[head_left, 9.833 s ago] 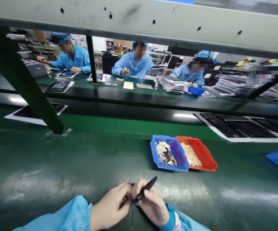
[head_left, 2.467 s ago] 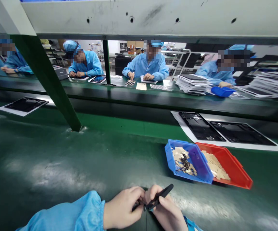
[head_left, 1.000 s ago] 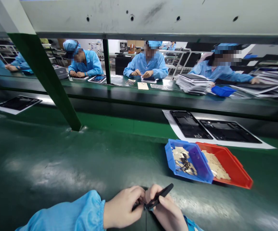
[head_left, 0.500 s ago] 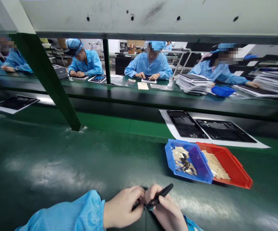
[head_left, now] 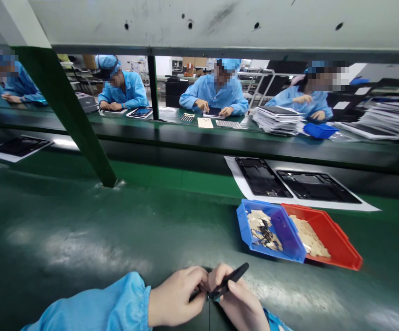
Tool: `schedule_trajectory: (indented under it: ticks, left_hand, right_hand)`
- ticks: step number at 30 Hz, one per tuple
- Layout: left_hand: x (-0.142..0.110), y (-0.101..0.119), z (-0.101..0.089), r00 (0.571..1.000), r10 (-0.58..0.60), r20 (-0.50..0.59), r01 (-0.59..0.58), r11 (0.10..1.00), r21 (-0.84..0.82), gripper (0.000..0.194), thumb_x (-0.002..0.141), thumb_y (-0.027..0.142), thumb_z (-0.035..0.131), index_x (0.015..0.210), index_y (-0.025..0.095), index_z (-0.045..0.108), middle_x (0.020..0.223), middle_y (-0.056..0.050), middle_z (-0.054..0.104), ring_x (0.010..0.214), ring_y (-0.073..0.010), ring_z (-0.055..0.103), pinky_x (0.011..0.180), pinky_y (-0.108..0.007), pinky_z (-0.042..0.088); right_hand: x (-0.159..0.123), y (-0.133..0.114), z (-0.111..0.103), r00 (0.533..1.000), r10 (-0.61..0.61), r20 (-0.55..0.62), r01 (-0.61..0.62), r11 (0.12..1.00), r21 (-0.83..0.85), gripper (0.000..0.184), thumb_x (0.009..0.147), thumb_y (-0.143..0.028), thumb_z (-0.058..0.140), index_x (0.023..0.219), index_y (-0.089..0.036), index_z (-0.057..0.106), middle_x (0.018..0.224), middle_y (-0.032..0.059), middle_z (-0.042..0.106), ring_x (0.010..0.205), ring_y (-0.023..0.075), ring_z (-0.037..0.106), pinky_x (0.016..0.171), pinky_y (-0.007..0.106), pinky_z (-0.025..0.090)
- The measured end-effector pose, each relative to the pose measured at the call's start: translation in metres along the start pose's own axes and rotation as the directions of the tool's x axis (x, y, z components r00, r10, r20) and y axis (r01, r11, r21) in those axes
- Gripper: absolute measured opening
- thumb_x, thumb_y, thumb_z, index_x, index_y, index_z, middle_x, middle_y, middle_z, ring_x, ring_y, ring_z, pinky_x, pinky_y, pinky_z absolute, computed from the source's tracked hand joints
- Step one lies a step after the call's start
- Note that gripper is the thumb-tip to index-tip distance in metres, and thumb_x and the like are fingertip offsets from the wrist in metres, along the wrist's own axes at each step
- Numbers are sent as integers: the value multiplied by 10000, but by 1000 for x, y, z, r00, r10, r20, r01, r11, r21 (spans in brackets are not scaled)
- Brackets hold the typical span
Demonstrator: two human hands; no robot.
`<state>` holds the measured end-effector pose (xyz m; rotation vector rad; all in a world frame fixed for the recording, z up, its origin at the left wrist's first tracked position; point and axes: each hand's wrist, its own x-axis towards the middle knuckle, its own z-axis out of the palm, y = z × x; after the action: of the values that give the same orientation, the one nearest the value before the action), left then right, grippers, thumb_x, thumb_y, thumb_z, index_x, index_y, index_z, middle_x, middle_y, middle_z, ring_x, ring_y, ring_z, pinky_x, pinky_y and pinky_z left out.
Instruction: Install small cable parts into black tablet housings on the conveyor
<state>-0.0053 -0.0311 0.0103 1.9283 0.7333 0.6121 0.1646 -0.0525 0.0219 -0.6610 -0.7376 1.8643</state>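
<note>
My right hand [head_left: 239, 301] is closed round black tweezers [head_left: 232, 279], whose wide end points up and to the right. Close against it, my left hand [head_left: 180, 294] pinches with thumb and fingers around a small dark piece that the fingers mostly hide. From where the two hands meet, a thin dark wire [head_left: 209, 315] hangs down towards the bottom edge. Beyond my hands a blue bin [head_left: 291, 246] holds pale flat pieces and black wires. A red bin [head_left: 346, 250] with pale pieces stands against its right side.
Black tablet housings [head_left: 263, 179] lie on a white sheet [head_left: 370, 207] behind the bins. A green post [head_left: 78, 124] rises at the left, and a pale beam [head_left: 220, 27] crosses above. Co-workers in blue sit across the line, near paper stacks [head_left: 278, 120].
My hands stay almost still over the last seconds. Behind the bins, the sheet with the black housings has slid left, as has the one at far left. The co-worker at right has drawn an arm back.
</note>
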Motion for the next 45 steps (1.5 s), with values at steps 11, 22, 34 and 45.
schedule_trajectory:
  ticks: [11, 22, 34, 45]
  left_hand:
    - [-4, -13, 4, 951, -209, -229, 100, 906, -411, 214, 850, 164, 465, 1058, 191, 506, 1060, -72, 565, 964, -156, 561, 850, -288, 450]
    - [135, -40, -90, 716, -657, -237, 144, 471, -870, 170, 862, 111, 405, 950, 126, 551, 1072, -129, 634, 910, -145, 635, 800, -251, 505]
    - [342, -50, -55, 668, -717, -199, 455, 605, -654, 322, 881, 322, 527, 1146, 139, 522, 1129, -89, 560, 957, -195, 580, 804, -395, 509]
    - [372, -56, -42, 600, -633, -488, 667, 733, -130, 336, 871, 314, 544, 1160, 145, 516, 1162, -94, 544, 1002, -211, 565, 833, -408, 495]
  right_hand:
    - [-3, -2, 1, 999, -43, -29, 43, 999, 18, 247, 720, -389, 676, 725, -145, 634, 623, 3, 502, 605, 134, 438, 712, 316, 349]
    - [-35, -45, -48, 987, -153, 39, 154, 988, -13, 259, 717, -393, 671, 718, -142, 606, 592, 3, 476, 562, 128, 412, 575, 275, 293]
    - [-48, -48, -59, 985, -148, 85, 135, 980, 149, 299, 727, -426, 660, 734, -137, 583, 586, 5, 496, 533, 114, 440, 560, 257, 297]
    - [-42, -43, -65, 980, -198, 20, 183, 939, 292, 287, 720, -419, 658, 718, -139, 593, 544, 2, 510, 513, 116, 449, 538, 245, 296]
